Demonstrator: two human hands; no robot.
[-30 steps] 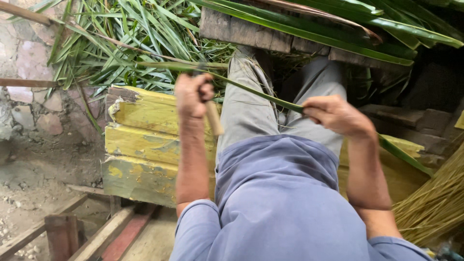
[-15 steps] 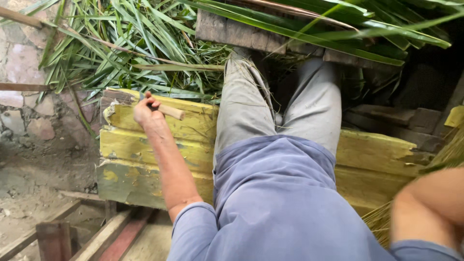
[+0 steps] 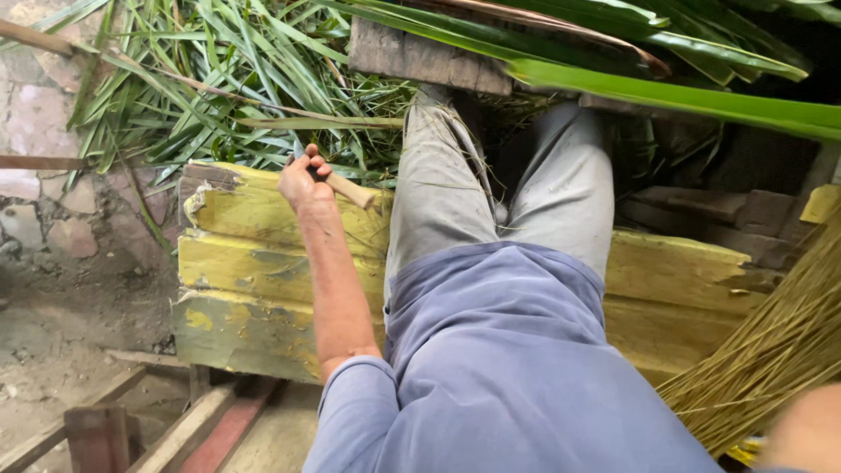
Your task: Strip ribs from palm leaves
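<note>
In the head view, the left hand (image 3: 302,182) is closed around a wooden handle (image 3: 352,189), its grip clamped on the near end while the free end points right toward the trouser leg; whatever the handle carries beyond the fist is hidden, so it may be a knife or another tool. The hand rests on the top edge of the yellow plank bench (image 3: 254,263), which serves as the desk and on which the person sits. Only a blurred sliver of the right arm (image 3: 802,429) shows at the lower right corner, so its grip cannot be told. As a judgement, the tool lies close to the thigh, and a slip along the worn, chipped plank could bring it against the leg. Counted: one handle, one bench of three painted planks, one bundle of dry yellow ribs (image 3: 771,359) at right, and one heap of green palm leaves (image 3: 193,96) beyond.
</note>
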